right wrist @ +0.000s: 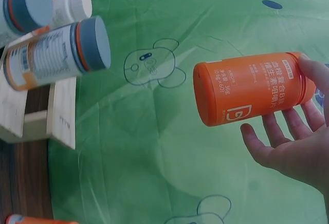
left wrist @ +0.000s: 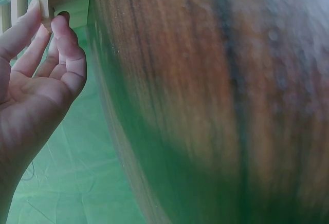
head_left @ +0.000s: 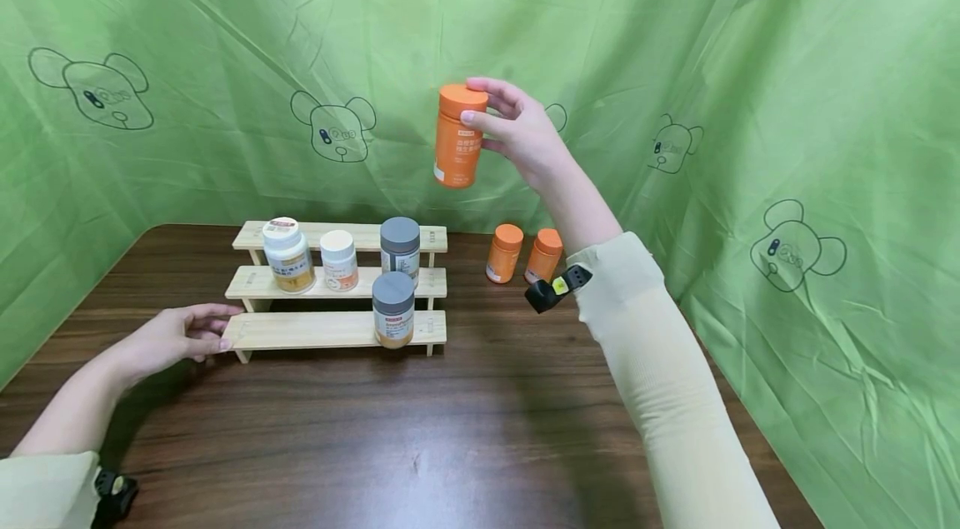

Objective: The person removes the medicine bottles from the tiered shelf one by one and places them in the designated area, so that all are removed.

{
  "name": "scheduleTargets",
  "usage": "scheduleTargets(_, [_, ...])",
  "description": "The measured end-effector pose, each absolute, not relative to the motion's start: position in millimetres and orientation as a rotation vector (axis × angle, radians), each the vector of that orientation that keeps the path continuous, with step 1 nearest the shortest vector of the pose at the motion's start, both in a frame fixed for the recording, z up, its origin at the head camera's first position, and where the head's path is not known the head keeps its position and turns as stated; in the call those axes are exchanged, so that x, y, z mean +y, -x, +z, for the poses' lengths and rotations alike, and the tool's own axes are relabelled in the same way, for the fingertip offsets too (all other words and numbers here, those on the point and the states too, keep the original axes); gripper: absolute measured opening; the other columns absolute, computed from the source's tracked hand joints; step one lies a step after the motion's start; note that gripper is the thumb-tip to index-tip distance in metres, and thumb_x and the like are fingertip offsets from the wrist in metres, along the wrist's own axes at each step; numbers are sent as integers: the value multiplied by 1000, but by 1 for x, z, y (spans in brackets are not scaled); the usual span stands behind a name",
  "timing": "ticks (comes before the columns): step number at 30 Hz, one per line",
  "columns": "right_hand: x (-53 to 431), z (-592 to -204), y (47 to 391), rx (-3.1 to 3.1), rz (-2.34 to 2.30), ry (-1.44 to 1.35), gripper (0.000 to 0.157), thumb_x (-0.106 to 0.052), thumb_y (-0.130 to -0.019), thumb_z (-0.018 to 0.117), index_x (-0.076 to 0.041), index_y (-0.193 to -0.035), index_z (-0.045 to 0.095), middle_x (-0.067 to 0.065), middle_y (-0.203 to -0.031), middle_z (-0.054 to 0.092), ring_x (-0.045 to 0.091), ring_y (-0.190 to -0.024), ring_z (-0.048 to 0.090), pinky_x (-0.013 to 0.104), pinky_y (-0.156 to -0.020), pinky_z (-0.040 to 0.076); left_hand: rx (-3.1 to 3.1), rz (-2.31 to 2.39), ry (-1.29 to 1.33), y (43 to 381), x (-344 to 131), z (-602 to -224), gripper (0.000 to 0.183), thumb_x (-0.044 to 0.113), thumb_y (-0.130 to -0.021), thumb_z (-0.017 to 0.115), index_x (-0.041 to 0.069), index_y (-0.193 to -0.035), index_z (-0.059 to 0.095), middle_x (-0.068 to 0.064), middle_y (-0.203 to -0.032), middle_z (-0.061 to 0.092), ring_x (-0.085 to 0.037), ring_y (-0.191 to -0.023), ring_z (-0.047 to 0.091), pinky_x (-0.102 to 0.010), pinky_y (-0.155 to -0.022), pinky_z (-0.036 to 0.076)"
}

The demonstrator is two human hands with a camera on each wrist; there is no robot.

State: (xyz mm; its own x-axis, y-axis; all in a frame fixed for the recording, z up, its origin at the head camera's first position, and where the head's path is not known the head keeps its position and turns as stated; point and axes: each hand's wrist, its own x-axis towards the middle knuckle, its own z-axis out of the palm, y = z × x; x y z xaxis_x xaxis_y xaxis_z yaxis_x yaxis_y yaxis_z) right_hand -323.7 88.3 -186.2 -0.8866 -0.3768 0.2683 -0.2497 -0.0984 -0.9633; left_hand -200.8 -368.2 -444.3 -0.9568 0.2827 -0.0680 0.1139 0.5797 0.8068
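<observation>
High over the table, my right hand (head_left: 525, 133) grips an orange bottle (head_left: 457, 146) near its lid, upright with its label showing. The right wrist view shows the thumb and fingers around the lid end of this bottle (right wrist: 252, 88). Low on the left, my left hand (head_left: 168, 346) pinches the left end of a three-tier wooden rack (head_left: 300, 331) at its lowest shelf. On the middle shelf stand a larger white bottle (head_left: 288, 257), a smaller white bottle (head_left: 339, 261) and a grey-lidded bottle (head_left: 400, 239). Another grey-lidded bottle (head_left: 393, 310) stands at the lowest shelf's right end.
Two more orange bottles, one (head_left: 504, 254) left of the other (head_left: 543, 256), stand on the dark wooden table (head_left: 420, 446) right of the rack, close to my right forearm. A green curtain (head_left: 525, 4) printed with bear faces surrounds the table's back and sides.
</observation>
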Motion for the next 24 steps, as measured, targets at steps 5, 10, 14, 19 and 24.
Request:
scheduleTargets(5, [102,-189,323,2061,-2131,745,53,-3,-83,70,-11,-132,52,5,-131,55,23,-114,56,42,-94,45,2626,1313,-333,201,-368,-444,55,14,-89,65,-11,-132,40,-13,-106,64,-14,-73,62,-30,-60,50])
scheduleTargets(10, [117,-194,325,2079,-2115,756,49,-3,-84,69,-11,-130,53,6,-130,56,23,-111,57,38,-91,47,2621,1323,-329,200,-368,-444,55,14,-89,65,-10,-133,40,-12,-106,64,-15,-72,62,-30,-60,50])
scheduleTargets(14, [131,-199,325,2089,-2119,747,48,-3,-84,69,-12,-128,54,7,-130,56,23,-111,57,35,-87,49,2623,1320,-329,200,-369,-445,55,13,-89,64,-10,-133,40,-13,-106,64,-15,-71,62,-30,-60,50])
scheduleTargets(19, [147,-205,325,2091,-2125,742,47,-2,-83,69,-11,-127,55,6,-129,56,22,-112,56,33,-86,50,2621,1312,-313,200,-369,-445,56,14,-89,65,-10,-134,40,-17,-109,62,-15,-72,62,-30,-60,50])
scheduleTargets(24, [161,-211,324,2088,-2138,743,45,-1,-83,69,-11,-125,56,6,-127,57,22,-111,56,32,-85,50,2617,1315,-302,198,-369,-444,58,16,-89,65,-10,-134,39,-22,-111,61,-15,-72,63,-30,-60,50])
